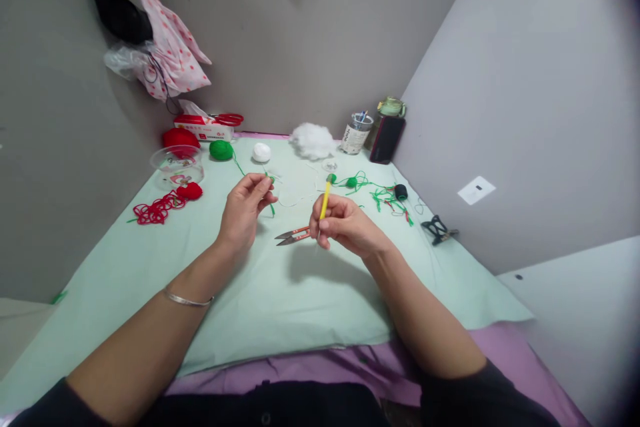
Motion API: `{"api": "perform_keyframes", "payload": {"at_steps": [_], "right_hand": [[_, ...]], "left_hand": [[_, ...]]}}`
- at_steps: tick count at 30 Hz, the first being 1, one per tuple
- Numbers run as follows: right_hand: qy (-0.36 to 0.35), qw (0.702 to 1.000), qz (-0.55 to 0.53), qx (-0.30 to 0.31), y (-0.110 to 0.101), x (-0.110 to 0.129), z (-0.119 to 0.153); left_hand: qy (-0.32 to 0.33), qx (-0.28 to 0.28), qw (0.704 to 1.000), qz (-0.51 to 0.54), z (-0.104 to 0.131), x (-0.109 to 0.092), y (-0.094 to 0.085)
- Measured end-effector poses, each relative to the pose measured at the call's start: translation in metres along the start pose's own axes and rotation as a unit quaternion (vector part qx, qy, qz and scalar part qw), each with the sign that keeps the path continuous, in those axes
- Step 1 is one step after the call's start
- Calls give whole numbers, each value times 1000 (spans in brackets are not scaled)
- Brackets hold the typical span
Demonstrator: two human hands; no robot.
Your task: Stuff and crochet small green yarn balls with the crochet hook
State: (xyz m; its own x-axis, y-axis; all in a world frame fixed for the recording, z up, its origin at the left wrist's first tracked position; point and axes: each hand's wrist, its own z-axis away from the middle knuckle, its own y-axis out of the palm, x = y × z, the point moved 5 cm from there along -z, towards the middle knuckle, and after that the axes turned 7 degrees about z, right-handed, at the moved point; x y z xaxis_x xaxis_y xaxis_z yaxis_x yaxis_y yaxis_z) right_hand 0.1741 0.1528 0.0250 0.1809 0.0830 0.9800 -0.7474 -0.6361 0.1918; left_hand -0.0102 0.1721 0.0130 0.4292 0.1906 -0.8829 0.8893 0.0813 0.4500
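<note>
My left hand [245, 207] is closed in a pinch on a small piece of green yarn work [271, 180], mostly covered by the fingers; a green strand hangs below it. In my right hand [343, 221], the fingers are wrapped round a crochet hook [325, 200] with a yellow handle, held nearly upright. Thread snips [290, 237] with orange handles show just left of the right fingers, blades pointing left; whether they lie on the cloth or touch the hand I cannot tell. A white strand [295, 204] runs over the cloth behind the hands.
Behind stand a green yarn ball [221, 150], white yarn ball [261, 152], stuffing [313, 140], a can [357, 135] and a phone [387, 139]. Red yarn [155, 209] and a clear plastic tub [175, 160] are left. Green yarn scraps [387, 200] and a black stand [437, 230] lie right.
</note>
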Motion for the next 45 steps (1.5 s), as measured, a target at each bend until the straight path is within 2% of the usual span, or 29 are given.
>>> {"api": "perform_keyframes", "payload": {"at_steps": [3, 10, 17, 23, 30, 34, 41, 45], "right_hand": [[-44, 997, -9, -65, -4, 5, 0], [-112, 984, 38, -135, -2, 17, 8], [-156, 963, 84, -203, -7, 21, 10], [-171, 952, 120, -226, -11, 20, 12], [-204, 919, 222, -254, -1, 26, 18], [-245, 879, 315, -260, 5, 31, 21], [-334, 761, 500, -243, 23, 33, 25], [-359, 711, 550, -250, 27, 29, 28]], "left_hand": [[-30, 27, 999, -3, 7, 4, 7], [-52, 93, 994, -24, 23, 7, 24], [-52, 101, 993, -36, 23, 10, 22], [-34, 108, 992, -50, 23, 13, 20], [-20, 101, 993, -60, 22, 13, 19], [-20, 98, 993, -59, 22, 13, 19], [-27, 105, 992, -66, 23, 14, 20], [-36, 120, 991, -55, 25, 13, 23]]}}
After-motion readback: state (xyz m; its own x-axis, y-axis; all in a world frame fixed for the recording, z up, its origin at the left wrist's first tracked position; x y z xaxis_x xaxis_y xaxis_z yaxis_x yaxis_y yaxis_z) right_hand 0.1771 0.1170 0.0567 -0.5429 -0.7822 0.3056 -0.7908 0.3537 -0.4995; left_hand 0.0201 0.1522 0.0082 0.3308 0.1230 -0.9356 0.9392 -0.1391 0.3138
